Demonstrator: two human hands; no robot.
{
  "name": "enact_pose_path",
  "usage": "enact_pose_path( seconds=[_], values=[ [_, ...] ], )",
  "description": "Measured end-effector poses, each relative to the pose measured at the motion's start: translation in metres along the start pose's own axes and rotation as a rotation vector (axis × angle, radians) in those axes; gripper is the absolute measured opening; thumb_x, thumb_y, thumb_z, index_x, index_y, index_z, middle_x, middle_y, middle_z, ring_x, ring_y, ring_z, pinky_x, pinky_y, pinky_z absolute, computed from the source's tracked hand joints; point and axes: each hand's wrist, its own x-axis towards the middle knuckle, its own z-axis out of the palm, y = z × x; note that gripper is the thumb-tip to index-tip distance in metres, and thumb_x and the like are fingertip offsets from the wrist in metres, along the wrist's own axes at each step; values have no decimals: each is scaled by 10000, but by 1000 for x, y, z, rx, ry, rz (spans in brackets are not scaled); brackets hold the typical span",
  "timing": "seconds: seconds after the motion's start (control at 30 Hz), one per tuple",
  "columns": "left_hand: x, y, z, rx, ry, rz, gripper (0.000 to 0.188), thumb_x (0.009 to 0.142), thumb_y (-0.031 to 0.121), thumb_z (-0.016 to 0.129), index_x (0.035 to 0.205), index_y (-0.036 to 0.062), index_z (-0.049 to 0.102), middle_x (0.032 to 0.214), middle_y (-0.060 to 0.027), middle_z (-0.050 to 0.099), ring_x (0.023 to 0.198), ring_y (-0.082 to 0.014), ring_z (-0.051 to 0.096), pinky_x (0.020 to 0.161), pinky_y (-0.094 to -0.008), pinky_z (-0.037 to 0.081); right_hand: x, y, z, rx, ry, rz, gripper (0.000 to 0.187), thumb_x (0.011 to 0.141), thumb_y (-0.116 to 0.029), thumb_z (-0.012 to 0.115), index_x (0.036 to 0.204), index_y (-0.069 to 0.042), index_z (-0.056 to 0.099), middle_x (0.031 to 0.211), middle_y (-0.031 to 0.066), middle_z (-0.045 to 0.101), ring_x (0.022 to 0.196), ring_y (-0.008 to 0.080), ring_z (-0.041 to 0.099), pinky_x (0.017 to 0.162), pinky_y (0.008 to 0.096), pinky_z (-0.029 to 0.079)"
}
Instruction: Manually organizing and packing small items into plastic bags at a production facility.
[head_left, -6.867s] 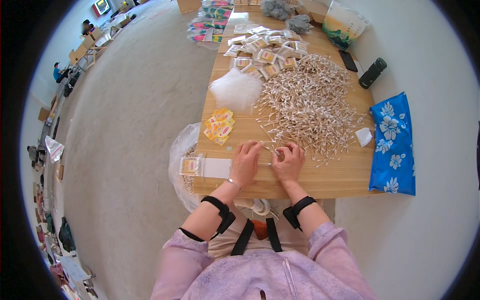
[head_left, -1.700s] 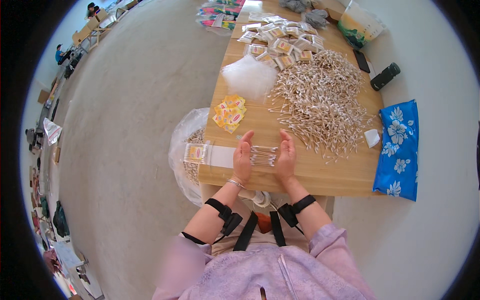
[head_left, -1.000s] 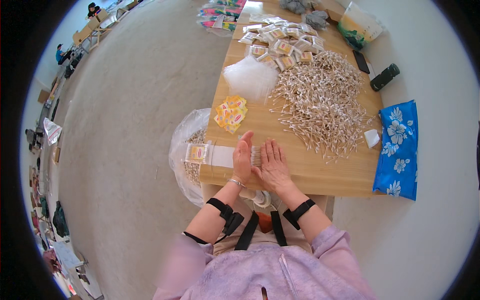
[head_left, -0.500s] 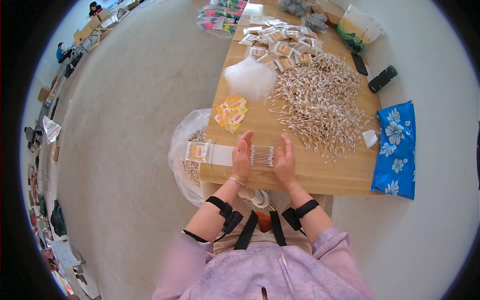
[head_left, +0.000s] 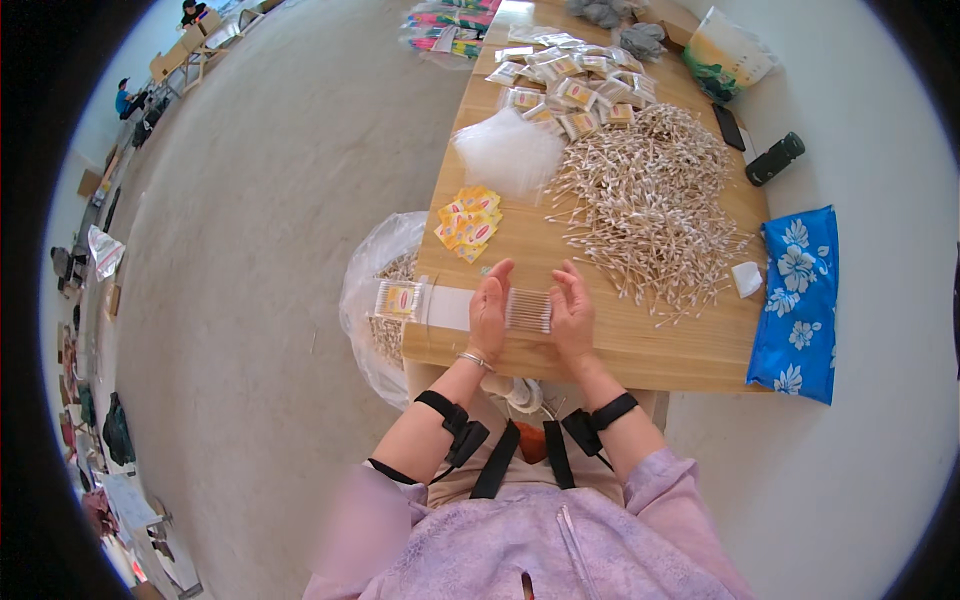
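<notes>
A flat row of cotton swabs [head_left: 528, 310] lies near the table's front edge, sticks running left to right. My left hand [head_left: 488, 315] stands on edge at its left end, fingers stretched out. At the right end my right hand [head_left: 571, 318] faces it, fingers extended and slightly bent. Both palms touch or nearly touch the swab tips. Left of my left hand is a white strip [head_left: 450, 308]. Beyond it, at the table's left edge, sits a clear pack of swabs [head_left: 398, 299] with a yellow card.
A big heap of loose swabs [head_left: 650, 200] covers the right side. Behind are filled packs [head_left: 575, 90], clear bags [head_left: 510, 150] and yellow cards [head_left: 468, 222]. A blue flowered pouch [head_left: 797, 305], dark bottle [head_left: 775, 158] and phone [head_left: 728, 127] line the right. A plastic sack [head_left: 365, 270] hangs left.
The view has shifted slightly. My hands stay at both ends of the swab row, and the right fingers look a little more bent than before.
</notes>
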Motion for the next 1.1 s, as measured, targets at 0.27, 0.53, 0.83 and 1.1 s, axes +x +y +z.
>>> enact_pose_path(
  seconds=[0.27, 0.53, 0.83, 1.1],
  values=[
    [2, -2, -7, 18, -49, -9, 593, 993, 434, 406, 1354, -38, 403, 1396, -143, 434, 1339, -230, 360, 1135, -356, 243, 6, -47, -21, -837, -362, -341, 63, 706, -120, 717, 759, -104, 686, 1082, 59, 560, 1111, 276, 461, 938, 406, 401],
    [-1, -3, -2, 228, -28, 46, 413, 1003, 240, 436, 1314, -30, 471, 1335, -139, 503, 1254, -199, 452, 1068, -309, 330, 4, -42, -16, -939, -419, -351, 95, 709, -115, 707, 791, -83, 669, 1090, 45, 556, 1124, 269, 447, 929, 404, 405],
    [-1, -7, -1, 258, -19, 96, 415, 888, -42, 502, 1301, -16, 480, 1361, -175, 483, 1327, -242, 402, 1091, -339, 322, -4, -31, -15, -775, -269, -339, 85, 763, -107, 671, 823, -62, 630, 1060, 72, 560, 1074, 293, 463, 934, 405, 381],
    [-5, 5, 10, 812, -83, 294, 517, 753, -118, 536, 1247, 36, 531, 1350, -185, 494, 1335, -317, 388, 1099, -369, 322, 2, -23, -23, -574, -168, -299, 85, 827, -123, 624, 865, -51, 596, 1036, 107, 567, 1031, 312, 468, 924, 409, 354]
  ],
)
